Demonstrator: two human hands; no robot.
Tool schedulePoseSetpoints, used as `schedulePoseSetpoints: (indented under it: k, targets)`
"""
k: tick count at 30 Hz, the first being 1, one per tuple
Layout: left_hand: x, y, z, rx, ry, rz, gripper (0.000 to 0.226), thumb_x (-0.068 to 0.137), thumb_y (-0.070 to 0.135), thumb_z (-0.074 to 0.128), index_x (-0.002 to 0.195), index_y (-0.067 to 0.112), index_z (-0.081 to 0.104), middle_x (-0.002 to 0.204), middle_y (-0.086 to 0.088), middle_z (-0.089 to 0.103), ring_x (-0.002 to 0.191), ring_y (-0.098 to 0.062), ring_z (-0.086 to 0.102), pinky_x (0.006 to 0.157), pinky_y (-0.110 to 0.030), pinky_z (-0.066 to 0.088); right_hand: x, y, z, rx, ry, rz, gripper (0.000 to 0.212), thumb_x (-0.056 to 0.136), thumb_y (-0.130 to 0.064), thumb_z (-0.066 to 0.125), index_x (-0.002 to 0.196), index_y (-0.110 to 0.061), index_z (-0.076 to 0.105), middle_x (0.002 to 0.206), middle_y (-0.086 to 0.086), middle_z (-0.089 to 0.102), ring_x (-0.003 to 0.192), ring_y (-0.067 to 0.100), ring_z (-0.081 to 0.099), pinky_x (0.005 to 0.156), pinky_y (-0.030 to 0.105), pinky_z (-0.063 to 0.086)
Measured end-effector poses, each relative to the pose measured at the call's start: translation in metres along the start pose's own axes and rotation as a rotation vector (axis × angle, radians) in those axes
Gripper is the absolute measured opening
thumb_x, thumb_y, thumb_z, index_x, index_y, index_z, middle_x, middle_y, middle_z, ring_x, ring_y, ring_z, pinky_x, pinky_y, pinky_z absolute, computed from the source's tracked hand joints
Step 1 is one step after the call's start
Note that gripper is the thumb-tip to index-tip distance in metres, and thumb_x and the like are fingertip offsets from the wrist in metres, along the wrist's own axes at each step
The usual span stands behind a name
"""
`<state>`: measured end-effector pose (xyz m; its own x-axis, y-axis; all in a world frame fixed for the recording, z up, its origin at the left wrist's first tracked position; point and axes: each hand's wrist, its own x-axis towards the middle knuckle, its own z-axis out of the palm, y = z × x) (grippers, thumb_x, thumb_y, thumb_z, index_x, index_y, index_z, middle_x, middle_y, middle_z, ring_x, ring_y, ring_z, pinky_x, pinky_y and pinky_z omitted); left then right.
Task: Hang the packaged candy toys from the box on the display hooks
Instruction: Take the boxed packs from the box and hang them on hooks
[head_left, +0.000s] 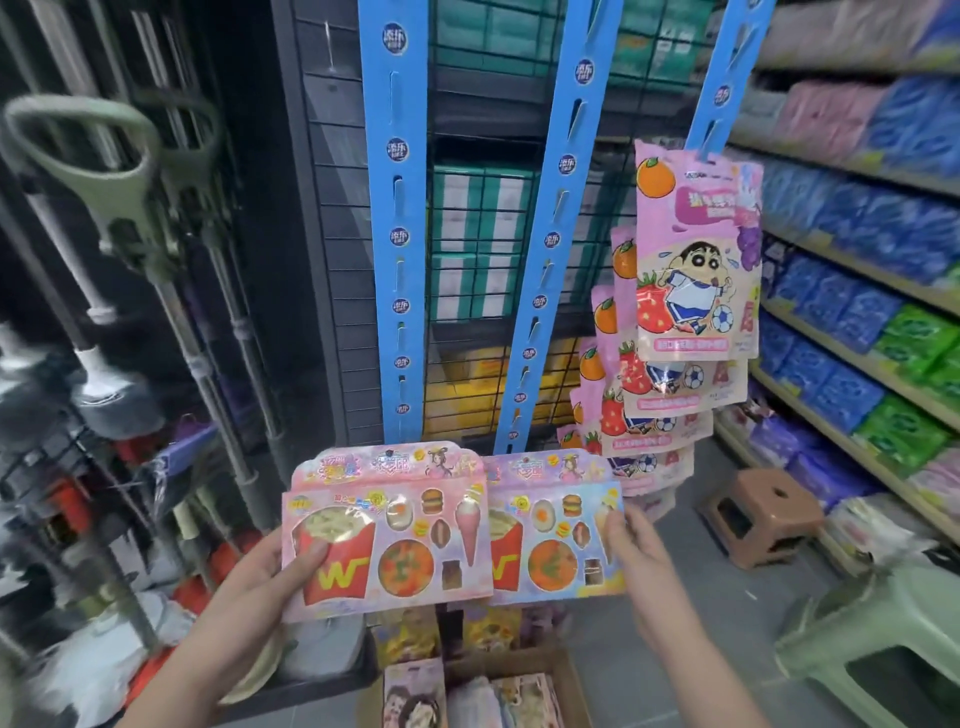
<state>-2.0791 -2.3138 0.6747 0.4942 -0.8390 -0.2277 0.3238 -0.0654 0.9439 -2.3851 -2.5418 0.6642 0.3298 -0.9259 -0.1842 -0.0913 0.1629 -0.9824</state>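
Packs of candy toys are what I have in both hands, held side by side at chest height in front of the display. My left hand (249, 587) pinches the left pack (387, 530) at its lower left corner, thumb (317, 558) pressed on the fries picture and the other fingers hidden behind. My right hand (644, 561) pinches the right pack (556, 530) by its right edge, and the left pack slightly overlaps it. Neither one is on a hook yet.

Just below, the cardboard box (574, 691) on the floor has more packs (415, 696) in it, so I judge that most of the job is still ahead. Above my hands hang the left blue strip (397, 234) and the middle blue strip (550, 260), both bare of goods as far as I can see. Only the right blue strip (727, 78) is loaded, with pink cartoon pouches (696, 260) overlapping down its length. Further right stand a brown stool (758, 514), a green stool (883, 639) and store shelves (831, 306) of blue and green packets.
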Motion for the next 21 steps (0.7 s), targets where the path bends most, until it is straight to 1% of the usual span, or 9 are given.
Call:
schedulePoseSetpoints:
  k: [3, 7, 9, 11, 12, 15, 17, 19, 21]
  targets:
    - [0.004, 0.008, -0.008, 0.033, 0.004, -0.014, 0.038, 0.094, 0.024, 0.062, 0.129, 0.009, 0.063, 0.119, -0.021, 0.075, 0.103, -0.037, 0.076, 0.099, -0.049, 0.055, 0.012, -0.005, 0.013, -0.036, -0.024, 0.001, 0.023, 0.103, -0.039, 0.055, 0.123, -0.033, 0.063, 0.116, -0.008, 0.075, 0.112, 0.019, 0.070, 0.101, 0.053, 0.053]
    - [0.005, 0.014, -0.011, 0.031, 0.035, -0.009, 0.054, 0.088, 0.041, 0.079, 0.129, 0.010, 0.063, 0.116, -0.021, 0.076, 0.102, -0.038, 0.075, 0.100, -0.052, 0.053, 0.027, -0.016, 0.023, -0.072, -0.075, -0.005, 0.029, 0.097, -0.053, 0.058, 0.123, -0.040, 0.060, 0.116, -0.015, 0.073, 0.115, 0.013, 0.067, 0.103, 0.048, 0.052]
    - [0.005, 0.015, -0.009, 0.020, 0.044, 0.006, 0.063, 0.078, 0.045, 0.084, 0.127, 0.010, 0.064, 0.115, -0.022, 0.076, 0.096, -0.037, 0.077, 0.083, -0.047, 0.061, 0.037, -0.020, 0.023, -0.066, -0.081, 0.006, 0.025, 0.101, -0.049, 0.055, 0.124, -0.040, 0.059, 0.116, -0.014, 0.073, 0.114, 0.013, 0.067, 0.102, 0.046, 0.052]
    - [0.003, 0.016, -0.003, 0.022, 0.072, 0.015, 0.042, 0.091, 0.032, 0.077, 0.124, 0.009, 0.065, 0.109, -0.022, 0.077, 0.076, -0.028, 0.078, 0.055, -0.030, 0.061, 0.046, -0.021, 0.020, -0.058, -0.071, 0.024, 0.022, 0.101, -0.050, 0.052, 0.120, -0.041, 0.059, 0.118, -0.010, 0.073, 0.113, 0.017, 0.068, 0.102, 0.049, 0.052]
    - [0.003, 0.015, -0.001, 0.016, 0.084, 0.016, 0.038, 0.092, 0.029, 0.072, 0.123, 0.009, 0.065, 0.107, -0.021, 0.078, 0.073, -0.026, 0.078, 0.050, -0.026, 0.059, 0.050, -0.021, 0.019, -0.065, -0.070, 0.027, 0.021, 0.101, -0.052, 0.050, 0.117, -0.042, 0.060, 0.120, -0.009, 0.072, 0.114, 0.018, 0.068, 0.102, 0.050, 0.052]
    - [0.005, 0.014, 0.007, 0.012, 0.083, 0.023, 0.058, 0.078, 0.043, 0.086, 0.123, 0.011, 0.066, 0.112, -0.020, 0.077, 0.091, -0.032, 0.079, 0.066, -0.032, 0.064, 0.058, -0.021, 0.017, -0.070, -0.054, 0.017, 0.020, 0.104, -0.049, 0.047, 0.113, -0.036, 0.060, 0.118, -0.005, 0.071, 0.110, 0.017, 0.068, 0.097, 0.044, 0.054]
    - [0.007, 0.013, 0.012, 0.001, 0.085, 0.017, 0.049, 0.086, 0.038, 0.079, 0.123, 0.008, 0.066, 0.114, -0.021, 0.077, 0.095, -0.034, 0.078, 0.076, -0.037, 0.065, 0.064, -0.019, 0.015, -0.076, -0.042, 0.026, 0.026, 0.103, -0.051, 0.046, 0.118, -0.034, 0.059, 0.123, -0.007, 0.068, 0.115, 0.017, 0.065, 0.101, 0.045, 0.051]
    - [0.008, 0.012, 0.018, 0.003, 0.096, 0.001, 0.044, 0.088, 0.029, 0.069, 0.125, 0.006, 0.064, 0.114, -0.021, 0.076, 0.097, -0.035, 0.077, 0.084, -0.042, 0.062, 0.069, -0.018, 0.012, -0.083, -0.041, 0.042, 0.034, 0.101, -0.058, 0.046, 0.129, -0.042, 0.056, 0.135, -0.012, 0.061, 0.127, 0.016, 0.056, 0.112, 0.049, 0.042]
    - [0.010, 0.009, 0.023, -0.014, 0.101, 0.005, 0.049, 0.088, 0.033, 0.079, 0.126, 0.006, 0.064, 0.115, -0.022, 0.076, 0.100, -0.037, 0.076, 0.084, -0.042, 0.063, 0.076, -0.017, 0.011, -0.078, -0.050, 0.059, 0.032, 0.100, -0.060, 0.047, 0.129, -0.050, 0.054, 0.138, -0.016, 0.058, 0.130, 0.014, 0.053, 0.115, 0.050, 0.037]
